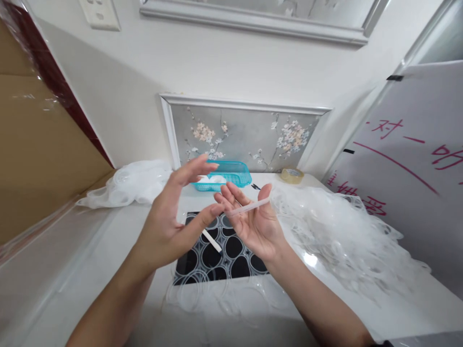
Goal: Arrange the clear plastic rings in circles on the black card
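Note:
My right hand [253, 221] is turned palm up and holds a thin, translucent plastic piece [249, 207] between thumb and fingers. The piece is seen nearly edge-on, so I cannot tell whether it is a ring or a disc. My left hand [177, 212] is open beside it, thumb and fingers apart, the thumb tip close to the piece's left end. Below both hands lies a black sheet patterned with pale circles [233, 246], with a white pen-like tool [211, 241] on it. Several clear plastic rings [195, 289] lie along its near edge.
A large heap of clear plastic rings [336, 231] covers the right side of the table. A whitish plastic pile [132, 183] is at the back left. Behind my hands stand a turquoise basket [237, 166] and a tape roll [292, 175]. Cardboard [43, 144] rises at left.

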A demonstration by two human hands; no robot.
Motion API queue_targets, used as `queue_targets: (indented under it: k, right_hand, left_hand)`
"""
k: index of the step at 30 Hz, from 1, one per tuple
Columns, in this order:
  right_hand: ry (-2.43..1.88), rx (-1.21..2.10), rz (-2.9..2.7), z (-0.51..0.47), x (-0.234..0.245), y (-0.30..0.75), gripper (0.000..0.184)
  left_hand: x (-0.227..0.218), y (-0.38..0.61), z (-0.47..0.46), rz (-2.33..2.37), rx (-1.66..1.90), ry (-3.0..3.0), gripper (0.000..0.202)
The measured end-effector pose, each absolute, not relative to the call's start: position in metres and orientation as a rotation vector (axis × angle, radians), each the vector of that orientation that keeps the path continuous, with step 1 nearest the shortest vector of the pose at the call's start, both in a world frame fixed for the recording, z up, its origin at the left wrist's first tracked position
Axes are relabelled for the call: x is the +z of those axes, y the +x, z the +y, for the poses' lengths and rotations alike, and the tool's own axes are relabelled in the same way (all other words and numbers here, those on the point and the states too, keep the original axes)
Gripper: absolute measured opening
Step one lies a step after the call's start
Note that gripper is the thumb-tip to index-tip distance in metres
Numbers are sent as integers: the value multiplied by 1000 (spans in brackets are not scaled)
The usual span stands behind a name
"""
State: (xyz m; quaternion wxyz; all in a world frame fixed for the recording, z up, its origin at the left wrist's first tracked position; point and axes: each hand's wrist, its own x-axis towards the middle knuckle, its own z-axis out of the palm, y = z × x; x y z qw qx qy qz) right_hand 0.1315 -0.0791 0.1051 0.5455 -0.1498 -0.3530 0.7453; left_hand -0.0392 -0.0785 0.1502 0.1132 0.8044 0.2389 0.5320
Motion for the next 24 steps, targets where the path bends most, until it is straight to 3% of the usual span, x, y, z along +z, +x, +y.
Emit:
queue_targets:
  k: [5, 10, 15, 18, 24]
  right_hand:
    - [-461, 1719, -703, -76, 105, 135, 52]
    - [-761, 1274, -772, -23, 84, 160, 33]
    - [-1360, 836, -1446, 82, 69, 154, 54]
    - [-1583, 704, -1846, 134, 65, 135, 48]
    - [-1702, 688, -2106, 175, 57, 104, 33]
  left_hand:
    - [158, -48, -72, 762, 1603, 2190, 56]
    - [165, -68, -63, 837, 1487, 2225, 51]
    - [167, -92, -53, 972, 1290, 2304, 47]
    - [167, -106, -49, 1073, 1304, 2339, 48]
    - [167, -137, -43, 1273, 1272, 2334, 50]
